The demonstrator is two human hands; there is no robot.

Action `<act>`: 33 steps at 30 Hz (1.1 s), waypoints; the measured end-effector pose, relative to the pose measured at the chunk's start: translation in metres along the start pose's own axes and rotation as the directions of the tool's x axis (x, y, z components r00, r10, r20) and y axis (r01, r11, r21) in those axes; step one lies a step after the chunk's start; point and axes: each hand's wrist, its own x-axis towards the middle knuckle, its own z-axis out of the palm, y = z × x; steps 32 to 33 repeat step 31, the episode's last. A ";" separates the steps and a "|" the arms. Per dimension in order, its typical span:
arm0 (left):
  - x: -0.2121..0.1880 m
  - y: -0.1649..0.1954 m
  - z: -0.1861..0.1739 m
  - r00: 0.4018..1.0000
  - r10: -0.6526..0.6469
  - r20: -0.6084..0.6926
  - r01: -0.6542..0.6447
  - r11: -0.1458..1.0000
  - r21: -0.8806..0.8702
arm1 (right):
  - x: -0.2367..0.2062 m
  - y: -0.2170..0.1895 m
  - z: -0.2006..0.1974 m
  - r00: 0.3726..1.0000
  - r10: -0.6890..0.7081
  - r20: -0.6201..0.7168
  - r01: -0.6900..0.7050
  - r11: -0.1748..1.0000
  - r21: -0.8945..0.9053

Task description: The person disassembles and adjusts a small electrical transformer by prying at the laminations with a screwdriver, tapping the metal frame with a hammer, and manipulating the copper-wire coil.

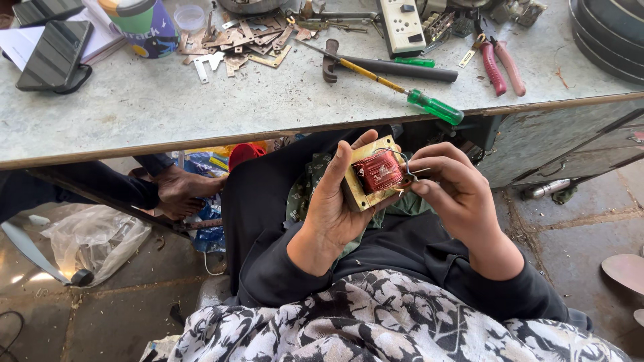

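Transformer (374, 174), a small one with a red-brown copper coil set in a brass-coloured laminated core, sits over the person's lap, just below the near edge of the workbench (134, 114). Left hand (330, 201) grasps it from the left and beneath, thumb laid up along the core's left side and fingers curled around the back. Right hand (456, 191) is pinched at the coil's right side, its fingertips closed on what looks like a thin wire lead (406, 167) that loops off the winding; the wire is too fine to follow with certainty.

On the bench, far from the hands, a green-handled screwdriver (402, 90) lies slanted, its handle reaching the near edge just above the transformer. Behind it rests a hammer (382, 67) with a dark grip. To the right are red-handled pliers (500, 67). A heap of loose metal laminations (235, 43) lies at the far left centre, beside a colourful cup (144, 23). A dark phone (54, 55) rests on papers at the far left. Under the bench, at left, another person's bare foot (181, 191) rests near a plastic bag (94, 238) on the floor.
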 end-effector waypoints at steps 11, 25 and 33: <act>0.001 -0.010 0.012 0.997 -0.079 -0.013 0.080 0.993 0.084 | -0.005 0.028 -0.003 0.991 0.131 -0.015 -0.106 0.861 0.497; 0.003 0.010 0.009 0.977 0.213 0.029 -0.215 0.970 0.115 | 0.043 0.062 -0.056 0.969 0.203 -0.138 -0.242 0.887 -0.394; -0.002 0.031 0.004 0.949 0.261 0.178 -0.230 0.957 -0.178 | 0.130 0.185 -0.163 0.938 0.059 -0.343 -0.333 0.434 -0.837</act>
